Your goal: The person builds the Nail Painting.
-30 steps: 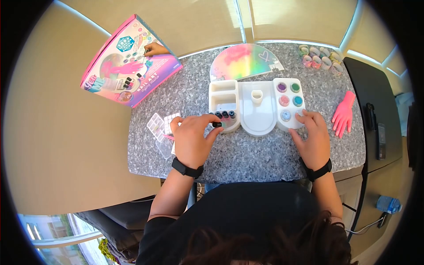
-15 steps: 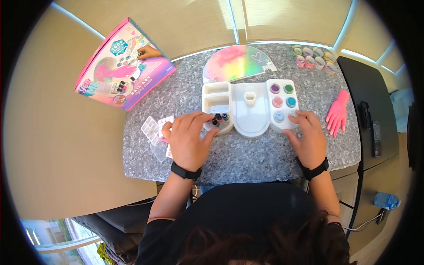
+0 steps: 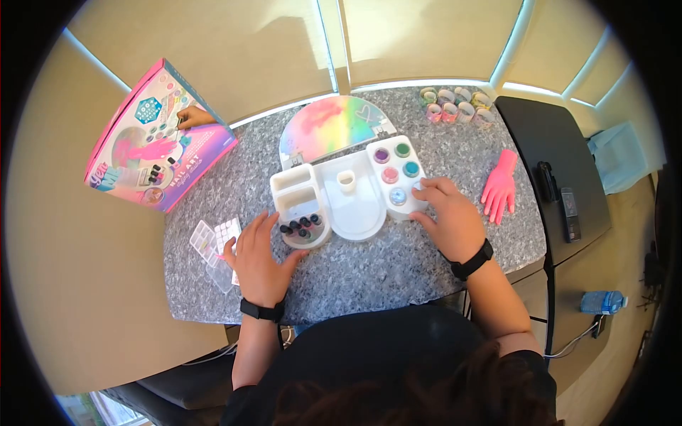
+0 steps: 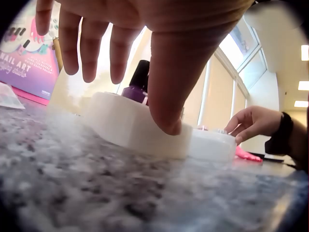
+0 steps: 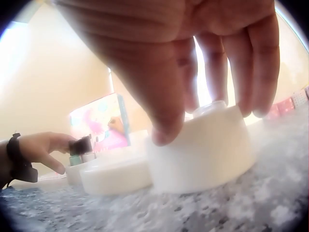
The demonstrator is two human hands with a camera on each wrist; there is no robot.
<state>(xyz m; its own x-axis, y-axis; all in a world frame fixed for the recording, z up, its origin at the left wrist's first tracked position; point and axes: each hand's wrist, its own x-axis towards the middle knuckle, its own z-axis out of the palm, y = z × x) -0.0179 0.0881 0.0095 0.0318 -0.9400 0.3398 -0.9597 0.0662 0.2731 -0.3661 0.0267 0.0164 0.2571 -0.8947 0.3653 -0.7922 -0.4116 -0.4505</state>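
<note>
A white three-part nail-art tray (image 3: 359, 213) lies on the speckled table. Its left section holds several dark-capped nail polish bottles (image 3: 305, 221), its right section round pots (image 3: 389, 175) of coloured glitter. Around the outer end of the bottle section, my left hand (image 3: 259, 259) spreads its fairly straight fingers, the thumb near the front wall. A purple polish bottle (image 4: 137, 82) shows past the thumb in the left wrist view. At the tray's right end, my right hand (image 3: 455, 216) grips the corner, thumb on the front wall (image 5: 203, 154) and fingers on the far side.
Behind the tray lies a rainbow half-round panel (image 3: 334, 124). A nail art box (image 3: 160, 142) stands at the left, above clear plastic cases (image 3: 206, 245). Patterned rolls (image 3: 455, 106) sit at the back right; a pink model hand (image 3: 500, 188) lies at the right.
My left hand has let go of a black-capped polish bottle among the others in the left section and moved to the tray's outer side. The head view has turned; the right hand stays at the tray.
</note>
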